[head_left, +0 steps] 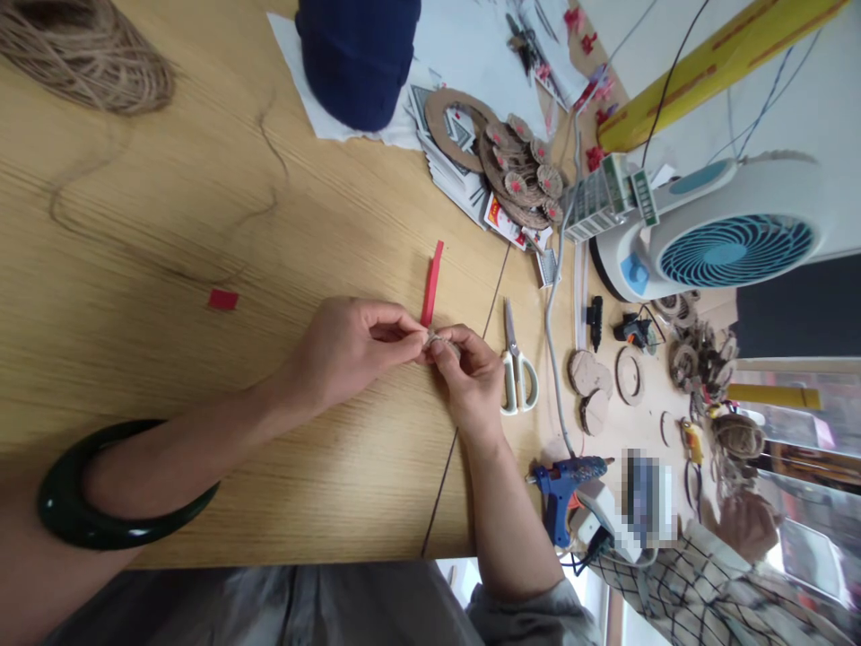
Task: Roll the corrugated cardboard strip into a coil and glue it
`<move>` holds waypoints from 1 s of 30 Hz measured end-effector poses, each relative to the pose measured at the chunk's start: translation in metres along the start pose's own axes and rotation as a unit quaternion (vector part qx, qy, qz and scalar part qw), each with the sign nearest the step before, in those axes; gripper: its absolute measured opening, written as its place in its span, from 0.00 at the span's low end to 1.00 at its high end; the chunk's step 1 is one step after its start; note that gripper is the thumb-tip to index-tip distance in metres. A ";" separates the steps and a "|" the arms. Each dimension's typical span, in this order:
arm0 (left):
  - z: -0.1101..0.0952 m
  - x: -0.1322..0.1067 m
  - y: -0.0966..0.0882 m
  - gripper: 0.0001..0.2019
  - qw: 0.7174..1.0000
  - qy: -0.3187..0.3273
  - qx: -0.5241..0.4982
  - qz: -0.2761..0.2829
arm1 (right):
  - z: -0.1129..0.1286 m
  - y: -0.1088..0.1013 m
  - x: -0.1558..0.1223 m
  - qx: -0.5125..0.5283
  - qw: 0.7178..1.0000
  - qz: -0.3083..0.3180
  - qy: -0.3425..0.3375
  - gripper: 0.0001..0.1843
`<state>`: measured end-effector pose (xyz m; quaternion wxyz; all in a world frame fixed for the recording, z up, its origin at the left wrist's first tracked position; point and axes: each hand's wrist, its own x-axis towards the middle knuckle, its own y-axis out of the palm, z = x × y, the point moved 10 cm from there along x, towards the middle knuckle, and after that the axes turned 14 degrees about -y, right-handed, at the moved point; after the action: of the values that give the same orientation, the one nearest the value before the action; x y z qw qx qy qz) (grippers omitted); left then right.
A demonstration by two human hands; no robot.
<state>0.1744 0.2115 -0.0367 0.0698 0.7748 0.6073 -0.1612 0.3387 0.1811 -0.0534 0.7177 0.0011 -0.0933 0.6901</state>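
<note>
My left hand (356, 345), with a dark bangle (127, 534) on the forearm, pinches at a small piece of brown twine (436, 338). My right hand (471, 368) grips the same piece between thumb and fingers, so the fingertips of both hands meet over it. Most of the twine piece is hidden by the fingers. Just beyond the fingertips a red strip (432, 285) points away from me; whether a finger touches its near end I cannot tell. Scissors (515, 363) with white handles lie right of my right hand. A small red scrap (223, 299) rests on the left.
A twine ball (87, 58) sits far left, with a loose strand trailing across the table. Behind are a navy cap (356, 58) and twine discs (521, 170) on playing cards. To the right stand a blue glue gun (569, 489), a grey cable (552, 341) and a fan (733, 242).
</note>
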 end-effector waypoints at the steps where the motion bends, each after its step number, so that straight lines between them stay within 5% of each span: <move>1: -0.001 0.000 0.000 0.06 1.000 0.003 0.004 -0.003 | 0.001 0.001 0.000 0.004 1.000 0.002 -0.003 0.10; 11: -0.007 -0.006 0.000 0.08 0.997 0.031 0.060 -0.038 | 0.006 0.001 0.002 -0.020 1.000 -0.011 -0.004 0.08; 21: -0.026 -0.024 0.008 0.11 0.964 0.191 0.167 -0.076 | 0.008 0.001 0.004 0.011 0.999 -0.032 -0.012 0.09; 30: -0.015 -0.015 0.005 0.09 0.983 0.136 0.112 -0.050 | 0.002 0.002 0.004 0.065 0.997 -0.035 -0.010 0.12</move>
<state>0.1790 0.2013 -0.0177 -0.1087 0.7609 0.6273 -0.1250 0.3371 0.1849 -0.0514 0.7387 0.0576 -0.0557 0.6692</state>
